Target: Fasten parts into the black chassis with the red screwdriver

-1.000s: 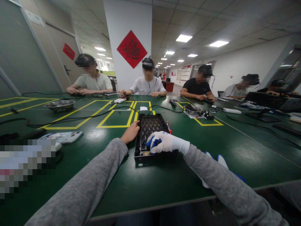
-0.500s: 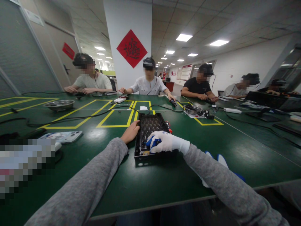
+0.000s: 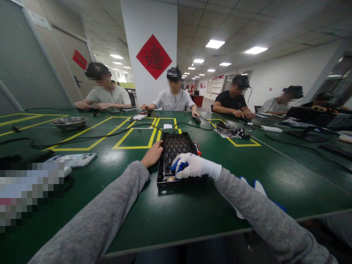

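The bare left hand (image 3: 152,154) lies along the left wall of the black case (image 3: 170,184), its fingers loosely bent. The case sits uncovered on the green table (image 3: 143,220), parts inside, including a tan block (image 3: 170,179). The gloved right hand (image 3: 191,167) curls low within; its grip, and how much remains, I can't tell.

Gloved right hand (image 3: 191,165): fingertips obscured inside black case (image 3: 167,184); anything held, indeterminate. Case interior, near right: covered by same. White-and-blue glove (image 3: 260,188), right: partly behind right sleeve (image 3: 264,214). Right sleeve, left sleeve (image 3: 101,216): cropped, lower edge. Pixelated object (image 3: 30,194), near left: cropped, unidentifiable.
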A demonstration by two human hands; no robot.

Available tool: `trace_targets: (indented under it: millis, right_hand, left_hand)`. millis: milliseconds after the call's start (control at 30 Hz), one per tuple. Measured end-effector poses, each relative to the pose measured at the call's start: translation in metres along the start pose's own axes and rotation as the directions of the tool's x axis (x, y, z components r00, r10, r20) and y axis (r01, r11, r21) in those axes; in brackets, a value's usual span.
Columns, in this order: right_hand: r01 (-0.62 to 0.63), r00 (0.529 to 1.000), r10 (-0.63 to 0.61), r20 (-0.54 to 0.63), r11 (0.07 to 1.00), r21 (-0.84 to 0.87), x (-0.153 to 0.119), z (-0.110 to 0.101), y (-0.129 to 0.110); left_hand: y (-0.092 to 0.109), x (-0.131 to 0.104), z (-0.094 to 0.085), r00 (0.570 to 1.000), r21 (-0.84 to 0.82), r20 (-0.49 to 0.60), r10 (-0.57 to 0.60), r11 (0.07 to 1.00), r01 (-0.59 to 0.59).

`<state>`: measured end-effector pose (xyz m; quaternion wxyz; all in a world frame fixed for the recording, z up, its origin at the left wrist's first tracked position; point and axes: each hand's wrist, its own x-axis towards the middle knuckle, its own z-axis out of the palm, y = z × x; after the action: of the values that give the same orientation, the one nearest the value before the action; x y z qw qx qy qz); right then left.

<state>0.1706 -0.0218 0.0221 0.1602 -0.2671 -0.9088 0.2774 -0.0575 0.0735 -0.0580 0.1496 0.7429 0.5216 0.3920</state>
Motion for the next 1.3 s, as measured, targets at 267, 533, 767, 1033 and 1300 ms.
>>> trace_targets:
  millis: [267, 533, 767, 1033, 1300]
  right_hand:
    - [-0.018, 1.0, 0.018, 0.013, 1.0, -0.003, 0.0001, 0.0002, -0.0017]
    - [0.021, 1.0, -0.021, -0.001, 1.0, -0.009, -0.0001, 0.0007, -0.0011]
    - [-0.026, 1.0, 0.026, -0.014, 0.999, 0.019, 0.0004, 0.0023, 0.0037]
    - [-0.04, 0.999, 0.04, -0.006, 0.999, 0.036, -0.0001, 0.001, 0.0028]
    - [-0.001, 1.0, 0.002, 0.015, 1.0, -0.006, 0.0013, 0.0014, 0.0022]
  left_hand:
    - [0.0018, -0.0005, -0.0008, 1.0, -0.001, 0.001, -0.004, 1.0, 0.004]
    - [0.0011, -0.0002, 0.0002, 1.0, 0.005, -0.005, 0.002, 1.0, -0.002]
    - [0.0018, -0.0007, -0.0002, 1.0, -0.002, -0.006, -0.001, 1.0, 0.001]
    - [0.0024, -0.0009, -0.001, 1.0, 0.002, -0.001, -0.005, 1.0, 0.005]
    - [0.003, -0.0008, -0.0007, 1.0, 0.007, 0.003, 0.0, 1.0, 0.0]
